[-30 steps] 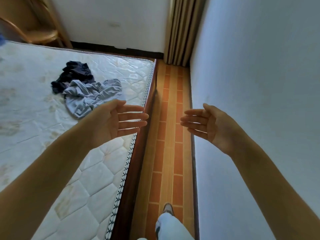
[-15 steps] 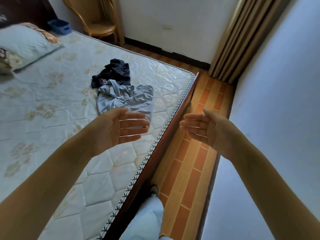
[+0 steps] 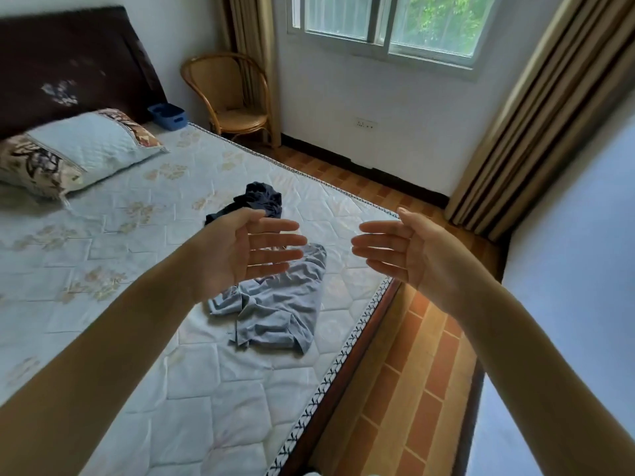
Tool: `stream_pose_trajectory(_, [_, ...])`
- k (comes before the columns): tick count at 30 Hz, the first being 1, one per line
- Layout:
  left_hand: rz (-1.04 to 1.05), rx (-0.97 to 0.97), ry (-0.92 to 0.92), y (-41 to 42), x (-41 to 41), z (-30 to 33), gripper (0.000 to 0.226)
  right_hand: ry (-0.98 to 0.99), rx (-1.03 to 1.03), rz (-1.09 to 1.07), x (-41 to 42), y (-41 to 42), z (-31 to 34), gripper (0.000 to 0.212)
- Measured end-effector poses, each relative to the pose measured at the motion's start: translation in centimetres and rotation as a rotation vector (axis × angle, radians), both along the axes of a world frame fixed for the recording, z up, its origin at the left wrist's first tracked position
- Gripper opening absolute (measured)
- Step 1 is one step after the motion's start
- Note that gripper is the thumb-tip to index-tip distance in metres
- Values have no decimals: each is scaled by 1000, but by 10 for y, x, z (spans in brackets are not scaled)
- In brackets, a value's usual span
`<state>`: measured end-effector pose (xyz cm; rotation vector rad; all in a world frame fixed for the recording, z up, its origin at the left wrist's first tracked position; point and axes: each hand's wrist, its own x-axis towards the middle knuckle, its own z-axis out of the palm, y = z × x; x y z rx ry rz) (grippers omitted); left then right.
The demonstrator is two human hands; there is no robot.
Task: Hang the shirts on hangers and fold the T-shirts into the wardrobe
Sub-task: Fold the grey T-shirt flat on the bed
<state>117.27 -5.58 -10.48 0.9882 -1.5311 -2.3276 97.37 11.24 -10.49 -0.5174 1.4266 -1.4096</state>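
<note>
Clothes come into fuller view as the head lifts and turns from the floor strip toward the bed: a grey garment (image 3: pixel 275 304) lies crumpled near the mattress (image 3: pixel 144 355) edge, a dark garment (image 3: pixel 259 201) bunched just behind it. Neither has been picked up, so the task looks barely started, and no hanger or wardrobe shows. Left hand (image 3: pixel 240 250) and right hand (image 3: pixel 402 250) stay raised above the bed, palms facing, fingers straight and spread, holding and touching nothing.
</note>
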Motion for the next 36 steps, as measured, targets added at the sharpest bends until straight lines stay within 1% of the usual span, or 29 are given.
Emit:
stream_pose_trajectory(5, [42,1,2,-38,-42,3,48,6,16,25,-53,-47,0,51])
stream_pose_trajectory(8, [105,5,-16,-55,-65,-3,48,3,31,73,-88,-80,-3,51])
stream_pose_trajectory(17, [434,93,-12,-91,-135,-29,47,-24,75,359,-206,-185,-24,51])
stream_pose_trajectory(22, [566,105,-19,-101,-174,-38,47,-22,113,486,-264,-231,-35,49])
stream_pose_trajectory(29, [730,190,-59,-105,-194,-76,46,-5,201,673,-278,-294,-80,48])
stream_pose_trajectory(33, [770,223,-155,-126,-197,-116,44,63,280,746,-273,-329,-129,48])
stream_pose_trajectory(36, [743,232,-264,-151,-194,-155,42,127,347,769,-265,-354,-172,46])
